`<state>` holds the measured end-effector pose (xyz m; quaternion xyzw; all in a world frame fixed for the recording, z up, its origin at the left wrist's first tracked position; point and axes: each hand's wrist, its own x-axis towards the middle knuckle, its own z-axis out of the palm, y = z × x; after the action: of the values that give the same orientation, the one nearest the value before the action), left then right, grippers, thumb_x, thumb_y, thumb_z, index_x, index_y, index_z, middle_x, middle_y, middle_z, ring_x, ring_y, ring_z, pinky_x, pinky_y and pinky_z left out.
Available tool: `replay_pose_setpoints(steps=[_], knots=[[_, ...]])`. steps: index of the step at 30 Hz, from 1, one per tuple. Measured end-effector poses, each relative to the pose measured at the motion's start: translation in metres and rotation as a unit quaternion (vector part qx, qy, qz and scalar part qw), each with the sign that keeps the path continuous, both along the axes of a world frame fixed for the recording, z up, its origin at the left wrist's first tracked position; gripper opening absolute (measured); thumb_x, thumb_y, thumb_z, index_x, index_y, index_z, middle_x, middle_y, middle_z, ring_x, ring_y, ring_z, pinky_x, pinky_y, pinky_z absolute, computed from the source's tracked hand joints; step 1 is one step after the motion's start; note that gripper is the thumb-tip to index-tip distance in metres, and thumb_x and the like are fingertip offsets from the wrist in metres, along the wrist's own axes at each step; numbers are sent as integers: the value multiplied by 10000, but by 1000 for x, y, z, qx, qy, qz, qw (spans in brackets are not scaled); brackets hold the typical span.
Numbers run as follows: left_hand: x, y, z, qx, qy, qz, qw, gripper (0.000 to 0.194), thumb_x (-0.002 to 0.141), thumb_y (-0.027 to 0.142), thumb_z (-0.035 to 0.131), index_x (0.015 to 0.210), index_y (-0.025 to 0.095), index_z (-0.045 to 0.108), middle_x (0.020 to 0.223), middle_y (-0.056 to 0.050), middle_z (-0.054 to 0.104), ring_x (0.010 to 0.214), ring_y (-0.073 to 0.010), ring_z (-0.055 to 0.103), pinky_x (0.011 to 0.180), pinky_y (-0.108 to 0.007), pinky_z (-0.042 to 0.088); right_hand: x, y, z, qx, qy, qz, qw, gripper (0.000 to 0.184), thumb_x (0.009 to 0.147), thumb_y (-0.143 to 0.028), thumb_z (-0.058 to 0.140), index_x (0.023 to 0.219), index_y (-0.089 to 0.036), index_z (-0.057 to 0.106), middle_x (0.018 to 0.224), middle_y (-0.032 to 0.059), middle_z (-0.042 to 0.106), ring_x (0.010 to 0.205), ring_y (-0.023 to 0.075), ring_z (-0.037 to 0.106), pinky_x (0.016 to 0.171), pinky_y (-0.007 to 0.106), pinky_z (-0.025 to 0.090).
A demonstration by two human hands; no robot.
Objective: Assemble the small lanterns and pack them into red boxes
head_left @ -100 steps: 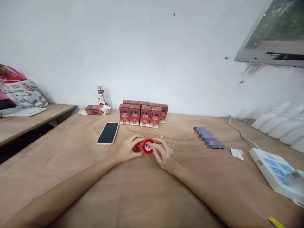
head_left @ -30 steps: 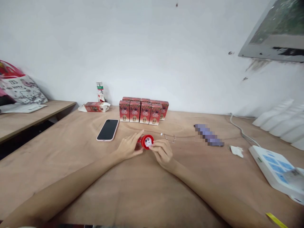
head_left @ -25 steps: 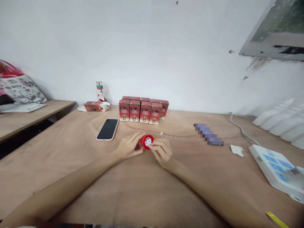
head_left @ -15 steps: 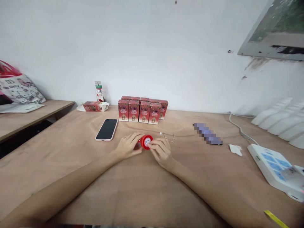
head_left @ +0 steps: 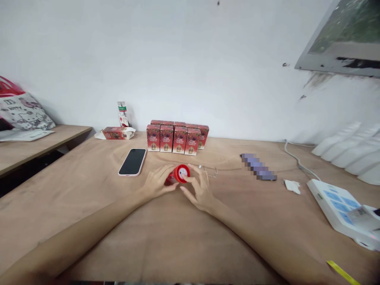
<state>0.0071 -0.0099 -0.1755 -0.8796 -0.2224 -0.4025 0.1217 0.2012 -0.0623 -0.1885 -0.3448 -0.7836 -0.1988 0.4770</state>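
Note:
A small red round object (head_left: 180, 173) with a white patch on its face is held just above the wooden table (head_left: 166, 233). My left hand (head_left: 158, 181) grips its left side with curled fingers. My right hand (head_left: 199, 188) holds its right side, fingers bent around it. A thin bent wire piece (head_left: 211, 171) lies on the table just right of my right hand.
A black phone (head_left: 133, 161) lies to the left. Several red boxes (head_left: 177, 138) stand in rows by the wall, with an opened red box (head_left: 115, 133) and a small bottle (head_left: 122, 114) further left. On the right are a white device (head_left: 341, 208), a cable (head_left: 298, 162) and a paper scrap (head_left: 292, 185).
The red object has been turned and tilted between both hands, and its white patch now faces more upward. My right fingers have shifted from its face to its side.

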Motion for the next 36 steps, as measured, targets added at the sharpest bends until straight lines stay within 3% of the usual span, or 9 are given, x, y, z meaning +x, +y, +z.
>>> replay_pose_setpoints(steps=[7,16,25,36], knots=[[1,-3,-1,-7,49,6,999,414,836,361,519,1198,162,486,1111,-104,652,973,-213,634,836,-329,511,0,5,-4,-38,51,33,997,312,809,-258,589,1099,-234,477,1184,139,507,1060,253,544,855,434,472],[2,1,-2,-123,29,59,990,475,736,352,613,1164,180,498,1063,-93,648,982,-256,604,814,-367,434,-3,6,-5,-105,86,36,990,247,765,-217,596,992,-228,503,1063,107,515,1002,241,557,839,410,490],[2,0,0,-107,10,74,991,458,732,366,609,1121,157,491,1064,-84,656,926,-241,600,758,-363,383,3,14,-3,-214,167,92,958,173,784,-250,603,918,-211,500,905,43,529,851,182,557,783,357,509],[1,6,-10,-75,29,117,990,489,720,437,616,1130,183,534,936,-68,668,869,-265,599,735,-378,389,3,18,-9,-244,187,93,947,187,760,-272,612,913,-227,515,923,29,541,854,176,574,765,354,519]])
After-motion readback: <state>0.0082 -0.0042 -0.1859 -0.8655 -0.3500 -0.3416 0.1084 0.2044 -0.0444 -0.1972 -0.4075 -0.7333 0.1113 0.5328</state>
